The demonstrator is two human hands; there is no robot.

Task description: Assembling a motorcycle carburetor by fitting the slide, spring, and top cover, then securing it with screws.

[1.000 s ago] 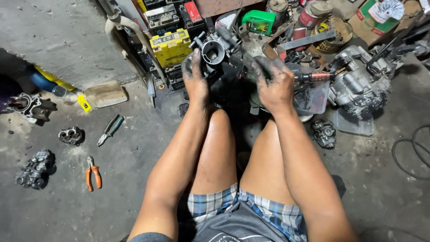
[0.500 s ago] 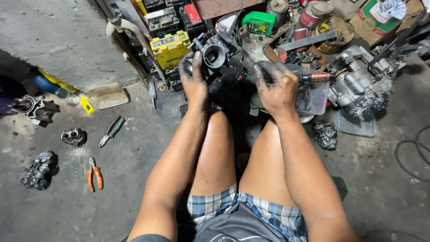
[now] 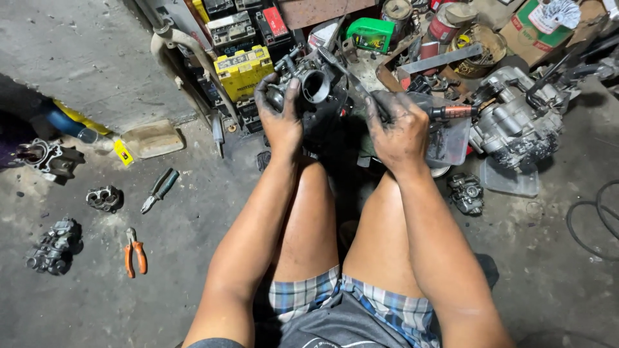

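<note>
My left hand [image 3: 282, 116], black with grease, grips a dark metal carburetor [image 3: 311, 84] whose round bore faces the camera. It is held above my knees. My right hand [image 3: 400, 129] is closed around a long thin metal tool [image 3: 348, 76] that slants up-left to the carburetor's right side. A screwdriver with an orange-and-black handle [image 3: 454, 111] sticks out rightward beside that hand; whether my fingers touch it I cannot tell. I sit on the concrete floor with bare legs stretched forward.
Ahead are stacked batteries, one yellow [image 3: 244, 71], a green oil bottle [image 3: 371, 33], tins and a grey engine block [image 3: 516, 125] at right. On the floor left lie orange-handled pliers [image 3: 135, 251], green-handled pliers [image 3: 160, 190] and small metal parts [image 3: 54, 243]. A black cable [image 3: 590, 222] curls at right.
Both hands have shifted a little, turning the carburetor so its round bore shows more clearly. The camera view has tilted slightly; everything on the floor stays where it was.
</note>
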